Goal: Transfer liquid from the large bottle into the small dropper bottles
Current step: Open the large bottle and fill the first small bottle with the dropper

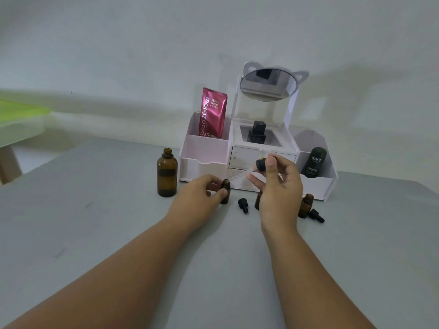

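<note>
The large amber bottle (167, 173) stands uncapped on the grey table, left of my hands. My left hand (198, 193) grips a small amber dropper bottle (225, 191) upright on the table. My right hand (276, 186) pinches the black bulb of a glass dropper (247, 172), tilted, its tip at that bottle's mouth. A second small bottle (258, 200) is half hidden behind my right hand. A third small bottle (306, 205) stands open further right. Two black dropper caps (243, 205) (316, 215) lie on the table.
A white organiser (206, 157) with a cat-ear mirror (268, 84) stands right behind the bottles, holding a pink pouch (213, 112), a black perfume bottle (257, 133) and a dark green Kahf bottle (314, 162). A green-topped table (16, 115) is far left.
</note>
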